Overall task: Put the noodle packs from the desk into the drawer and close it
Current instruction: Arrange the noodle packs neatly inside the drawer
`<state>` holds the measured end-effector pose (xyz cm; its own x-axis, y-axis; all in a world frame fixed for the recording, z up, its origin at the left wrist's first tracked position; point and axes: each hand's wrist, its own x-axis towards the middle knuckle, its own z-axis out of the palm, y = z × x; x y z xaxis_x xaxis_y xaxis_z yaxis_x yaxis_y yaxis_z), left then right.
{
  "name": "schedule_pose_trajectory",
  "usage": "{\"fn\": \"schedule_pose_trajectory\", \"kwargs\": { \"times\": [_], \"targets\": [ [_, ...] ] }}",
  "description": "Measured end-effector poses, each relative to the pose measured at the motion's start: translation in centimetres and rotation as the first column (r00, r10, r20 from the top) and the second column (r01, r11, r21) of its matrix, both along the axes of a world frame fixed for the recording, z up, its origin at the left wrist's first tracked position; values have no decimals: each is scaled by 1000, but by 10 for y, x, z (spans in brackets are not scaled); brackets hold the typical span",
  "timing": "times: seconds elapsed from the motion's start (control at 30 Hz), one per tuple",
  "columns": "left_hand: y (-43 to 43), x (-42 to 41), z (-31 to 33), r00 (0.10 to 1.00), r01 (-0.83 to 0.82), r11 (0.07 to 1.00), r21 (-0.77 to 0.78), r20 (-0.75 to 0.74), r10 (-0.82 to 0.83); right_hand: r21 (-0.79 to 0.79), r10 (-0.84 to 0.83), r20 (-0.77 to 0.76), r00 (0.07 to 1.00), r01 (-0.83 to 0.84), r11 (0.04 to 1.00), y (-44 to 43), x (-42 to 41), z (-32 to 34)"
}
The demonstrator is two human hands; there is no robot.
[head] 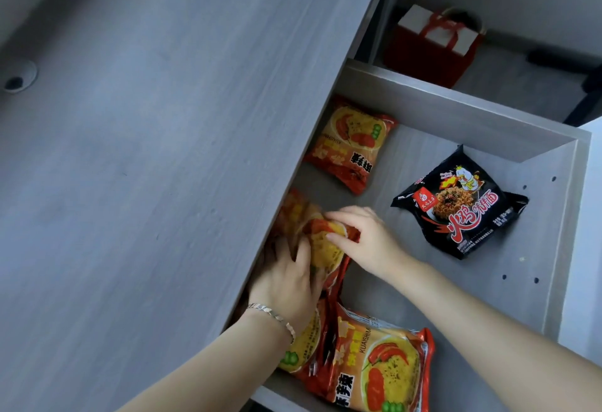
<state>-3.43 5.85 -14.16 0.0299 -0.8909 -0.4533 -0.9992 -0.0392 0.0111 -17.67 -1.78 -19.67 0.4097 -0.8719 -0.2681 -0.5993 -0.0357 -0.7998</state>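
The grey drawer (456, 111) is pulled out from under the desk top (163, 167). Both my hands hold one red and yellow noodle pack (325, 245) at the drawer's left side, partly under the desk edge. My left hand (290, 281) grips its near end and my right hand (368, 239) pinches its right edge. Another red and yellow pack (351, 144) lies farther back. A black pack (462, 206) lies flat at the right. Two more red and yellow packs (378, 366) overlap near the front, one partly under my left wrist.
A red and white gift bag (433, 43) stands on the floor beyond the drawer. A round cable hole (18, 77) sits at the desk's far left. A black frame leg (583, 85) crosses the floor at the upper right.
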Motion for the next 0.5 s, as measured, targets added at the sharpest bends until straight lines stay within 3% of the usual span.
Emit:
{"fn": "schedule_pose_trajectory", "kwargs": {
  "times": [0.07,0.13,0.2,0.27,0.33,0.43,0.5],
  "targets": [
    [-1,0,5,999,43,996,-73,-20,-45,-51,131,-41,990,-133,990,4,7,-2],
    [-6,0,2,994,107,982,-153,-18,-111,3,187,-129,974,-188,982,7,9,-9],
    [-14,4,-8,987,137,987,-82,-71,-143,103,207,-125,970,-195,975,6,7,-13],
    [-26,9,-23,984,115,991,69,-145,-105,266,99,32,995,-104,958,-2,7,-10],
    [-35,10,-32,986,116,981,156,-134,-95,357,-124,105,987,79,931,-14,3,-3],
    [-38,2,-40,990,133,966,222,-81,-117,107,-340,-47,939,343,933,-38,-7,-1],
    [-35,0,-43,990,144,965,219,-35,-139,-134,-407,-152,901,390,911,-59,-10,1]
  ]
}}
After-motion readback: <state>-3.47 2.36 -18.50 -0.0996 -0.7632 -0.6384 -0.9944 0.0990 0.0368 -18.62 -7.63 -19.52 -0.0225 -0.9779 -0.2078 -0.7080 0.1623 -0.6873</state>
